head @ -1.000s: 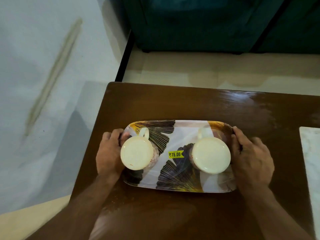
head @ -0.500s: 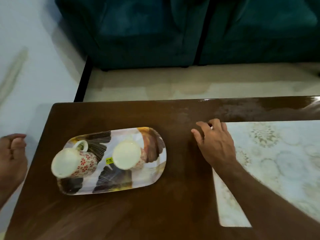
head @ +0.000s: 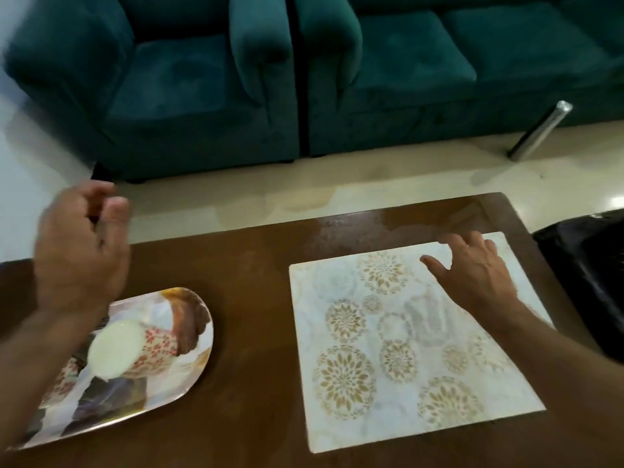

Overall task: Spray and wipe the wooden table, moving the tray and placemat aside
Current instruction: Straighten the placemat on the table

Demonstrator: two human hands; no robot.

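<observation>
Placemat (head: pixel 398 339), pale and marbled with gold flower medallions, is lying flat on the right half of the dark wooden table (head: pixel 256 332). Right hand (head: pixel 472 275) is resting spread and ungripped near its far corner. Left hand (head: pixel 81 251) is hovering loosely curled, grasping nothing, above the patterned tray (head: pixel 169 376) carrying a floral mug (head: pixel 135 349).
</observation>
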